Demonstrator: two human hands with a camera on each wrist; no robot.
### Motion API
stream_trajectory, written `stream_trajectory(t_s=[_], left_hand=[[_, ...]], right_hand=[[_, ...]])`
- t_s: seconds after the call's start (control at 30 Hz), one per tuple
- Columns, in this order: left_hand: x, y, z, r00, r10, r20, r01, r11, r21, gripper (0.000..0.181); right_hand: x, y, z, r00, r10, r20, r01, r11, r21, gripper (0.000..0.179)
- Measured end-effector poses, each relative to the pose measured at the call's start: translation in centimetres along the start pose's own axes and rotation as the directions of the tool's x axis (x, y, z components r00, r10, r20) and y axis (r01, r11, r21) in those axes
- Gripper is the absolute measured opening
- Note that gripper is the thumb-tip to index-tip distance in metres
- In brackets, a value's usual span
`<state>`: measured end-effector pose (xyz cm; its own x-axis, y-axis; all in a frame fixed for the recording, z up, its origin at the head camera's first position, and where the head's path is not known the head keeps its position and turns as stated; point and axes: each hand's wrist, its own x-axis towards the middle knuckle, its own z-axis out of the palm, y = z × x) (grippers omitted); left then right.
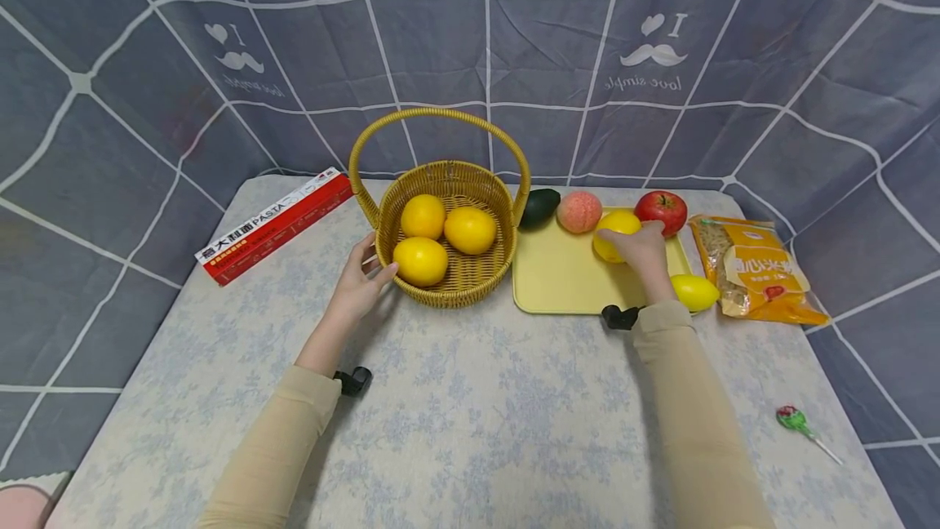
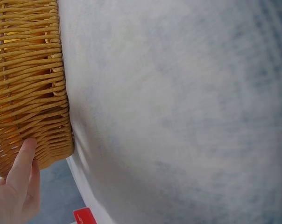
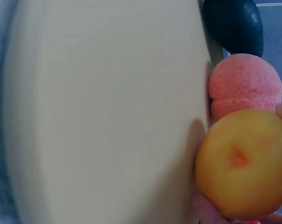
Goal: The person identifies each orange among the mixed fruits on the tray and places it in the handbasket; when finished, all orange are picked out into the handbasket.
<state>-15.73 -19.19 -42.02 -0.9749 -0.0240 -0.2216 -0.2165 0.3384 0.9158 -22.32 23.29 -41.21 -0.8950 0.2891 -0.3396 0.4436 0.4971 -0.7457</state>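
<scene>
A yellow wicker basket with a tall arched handle holds several yellow fruits. My left hand rests against the basket's left side, its thumb near the rim; the left wrist view shows a straight finger touching the woven wall. In my right hand is a round yellow fruit, gripped between thumb and fingers over the far right of a pale yellow tray. A pink peach sits beside that fruit, and a red apple stands just behind my right hand.
A dark green avocado lies between basket and peach. Near the tray's front right corner is a lemon, with an orange food packet beyond it. A red pasta box lies at left, a lollipop at front right.
</scene>
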Motion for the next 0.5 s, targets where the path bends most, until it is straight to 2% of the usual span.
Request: stream_trajectory(t_s=[0.17,0.33,0.5], left_hand=[[0.0,0.0,0.0,1.000,0.004,0.002,-0.004,1.000,-0.002,0.077],[-0.1,0.0,0.1,1.000,-0.005,-0.002,0.005,1.000,-0.002,0.077],[0.1,0.0,0.1,1.000,-0.010,-0.003,0.010,1.000,0.003,0.078]], right_hand=[[-0.6,-0.3,-0.1,0.998,-0.001,-0.059,0.003,1.000,0.028,0.101],[-1.6,-1.0,-0.4,0.988,-0.062,-0.139,0.070,0.996,0.054,0.096],[-3.3,-1.8,-0.3,0.977,-0.132,-0.167,0.149,0.985,0.092,0.094]])
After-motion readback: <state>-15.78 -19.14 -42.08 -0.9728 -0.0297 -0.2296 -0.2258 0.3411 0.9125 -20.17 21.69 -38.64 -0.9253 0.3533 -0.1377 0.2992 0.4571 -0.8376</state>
